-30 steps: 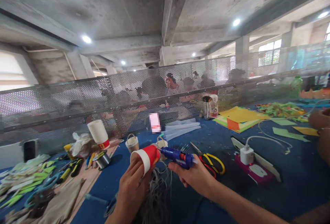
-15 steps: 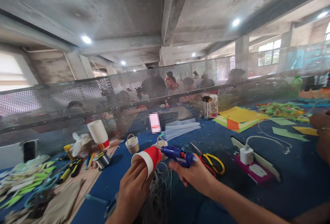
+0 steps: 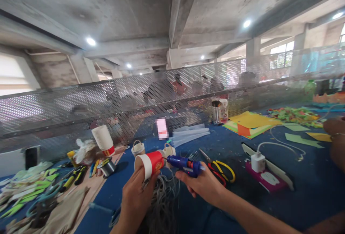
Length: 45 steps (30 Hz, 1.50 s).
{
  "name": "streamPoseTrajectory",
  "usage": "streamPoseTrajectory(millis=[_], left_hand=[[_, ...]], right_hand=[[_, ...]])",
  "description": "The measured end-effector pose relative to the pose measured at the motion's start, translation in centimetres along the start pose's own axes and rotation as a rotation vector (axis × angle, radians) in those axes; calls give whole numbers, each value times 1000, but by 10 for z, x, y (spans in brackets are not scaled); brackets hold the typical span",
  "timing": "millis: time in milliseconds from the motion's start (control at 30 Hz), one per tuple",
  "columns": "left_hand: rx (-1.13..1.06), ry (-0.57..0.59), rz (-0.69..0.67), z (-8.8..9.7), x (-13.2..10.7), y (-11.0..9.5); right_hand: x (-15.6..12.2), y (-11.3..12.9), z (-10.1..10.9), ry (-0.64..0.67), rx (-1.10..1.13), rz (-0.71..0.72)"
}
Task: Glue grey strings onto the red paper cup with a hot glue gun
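In the head view, a red paper cup (image 3: 155,162), white-banded at its mouth, tilts sideways above the table (image 3: 312,176); left hand (image 3: 136,193) fingers pinch its wall, right hand (image 3: 203,183) fingers wrap a blue glue gun (image 3: 183,164).

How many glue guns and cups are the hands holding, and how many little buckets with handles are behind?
Glue gun: 1, in the right hand
Cup: 1, in the left hand
Buckets: 2
Total: 4
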<state>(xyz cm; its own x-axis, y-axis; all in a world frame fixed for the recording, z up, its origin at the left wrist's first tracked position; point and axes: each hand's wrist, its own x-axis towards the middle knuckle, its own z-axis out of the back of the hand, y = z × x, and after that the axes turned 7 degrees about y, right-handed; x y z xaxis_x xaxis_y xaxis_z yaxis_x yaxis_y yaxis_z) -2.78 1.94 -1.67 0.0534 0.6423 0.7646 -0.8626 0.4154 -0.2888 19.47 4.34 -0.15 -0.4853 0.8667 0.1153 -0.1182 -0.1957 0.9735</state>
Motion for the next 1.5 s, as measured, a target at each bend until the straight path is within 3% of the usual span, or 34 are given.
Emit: streamPoseTrajectory(millis=[433,800,1033,1133,1333,1500], left_hand=[[-149,44,325,9,7,-12],[-245,39,374,10,9,-9],[-330,33,444,12,13,-21],[-345,22,435,11,10,-25],[-404,14,456,6,4,-24],[-357,39,481,6,5,-25]], right_hand=[[-2,1,-4,51,-19,-10],[-3,0,-4,80,8,-22],[5,-3,-2,-76,221,140],[10,-9,-6,-45,277,161],[10,-18,-21,83,391,72],[12,-21,-21,-7,317,147]])
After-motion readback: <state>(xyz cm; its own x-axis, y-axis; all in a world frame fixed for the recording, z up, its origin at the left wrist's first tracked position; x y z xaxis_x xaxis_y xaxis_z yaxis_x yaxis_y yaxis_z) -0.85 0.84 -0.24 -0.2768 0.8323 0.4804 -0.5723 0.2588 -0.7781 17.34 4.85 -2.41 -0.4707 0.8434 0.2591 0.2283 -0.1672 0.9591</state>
